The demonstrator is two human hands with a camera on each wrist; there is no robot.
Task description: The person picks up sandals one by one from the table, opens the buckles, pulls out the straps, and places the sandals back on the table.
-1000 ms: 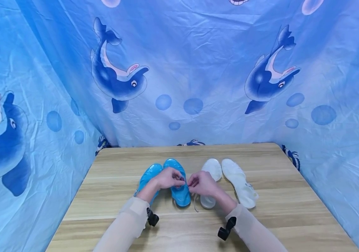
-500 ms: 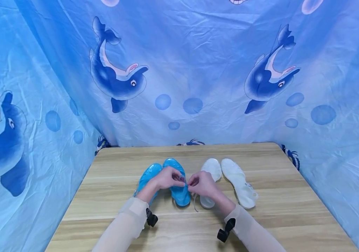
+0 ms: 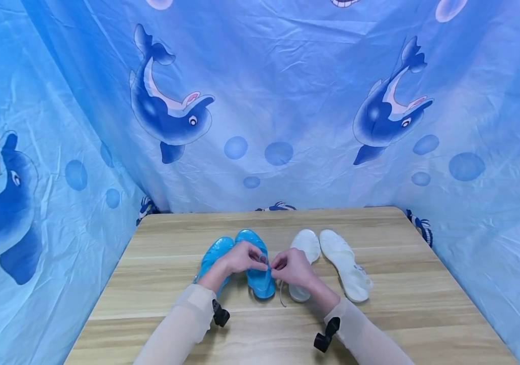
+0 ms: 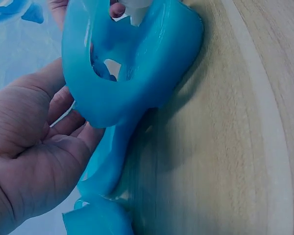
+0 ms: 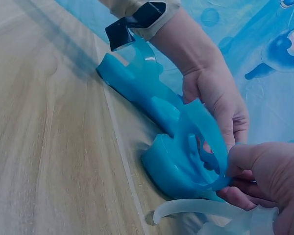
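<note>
Two blue jelly sandals lie left of the middle of the table. My left hand and right hand meet over the inner sandal. Its ankle strap stands in a raised loop above the heel. In the right wrist view my right thumb and fingers pinch the end of this strap. My left fingers hold the strap from the far side; the heel partly hides their tips in the left wrist view. The outer blue sandal lies partly under my left wrist.
Two white sandals lie to the right: the nearer one is partly covered by my right hand, the other lies beyond it. A loose pale strap sticks out beside the blue heel. Dolphin-print curtains surround the wooden table.
Both hands stay almost in place, with only small finger movements at the strap. A stretch of the blue strap shows more plainly between them now.
</note>
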